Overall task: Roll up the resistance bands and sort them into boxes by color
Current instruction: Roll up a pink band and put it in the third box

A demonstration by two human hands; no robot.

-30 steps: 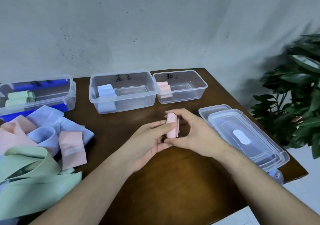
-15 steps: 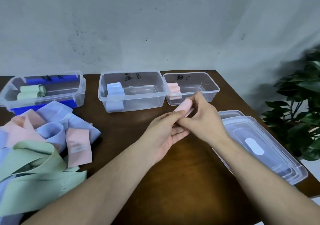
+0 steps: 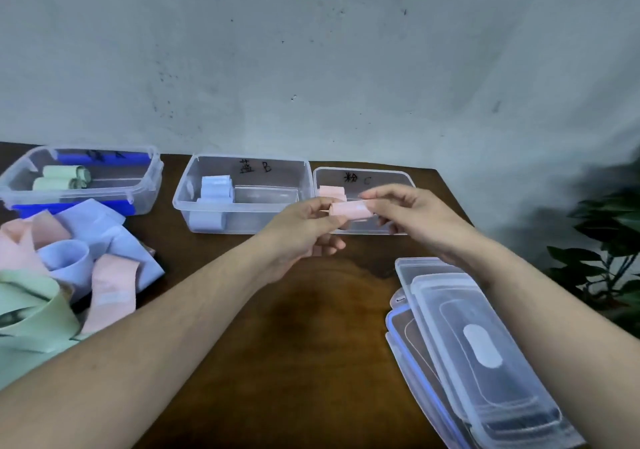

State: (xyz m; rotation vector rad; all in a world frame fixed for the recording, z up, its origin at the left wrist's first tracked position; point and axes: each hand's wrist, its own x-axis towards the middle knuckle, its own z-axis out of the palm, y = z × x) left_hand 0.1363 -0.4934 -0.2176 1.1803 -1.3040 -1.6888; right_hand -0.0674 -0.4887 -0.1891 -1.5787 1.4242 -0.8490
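Setting: a dark brown wooden table (image 3: 298, 355) against a pale, speckled wall (image 3: 311, 50); a leafy green plant (image 3: 606, 251) at the right edge of the frame.

Item 1. Rolled pink band (image 3: 349, 210), centre of the frame, lying sideways in the air at the near left corner of the pink box. The left hand (image 3: 304, 234) pinches its left end between thumb and curled fingers; the right hand (image 3: 412, 213) pinches its right end with fingertips, the other fingers loosely bent.

Item 2. Pink box (image 3: 398, 182), clear plastic, right of centre at the far table edge, lettered "C" beside a handwritten character. One rolled pink band (image 3: 331, 190) rests at its left end.

Item 3. Blue box (image 3: 270, 171), clear plastic, just left of the pink box, lettered "B". Rolled pale blue bands (image 3: 215, 187) stand at its left end.

Item 4. Green box (image 3: 145, 178), clear with blue clips, upper left of the table. Two rolled green bands (image 3: 62, 178) lie inside.

Item 5. Heap of loose bands (image 3: 69, 268), lower left: pink, pale blue and green, unrolled and overlapping.

Item 6. Stack of clear lids (image 3: 485, 355), lower right, partly under the right forearm.
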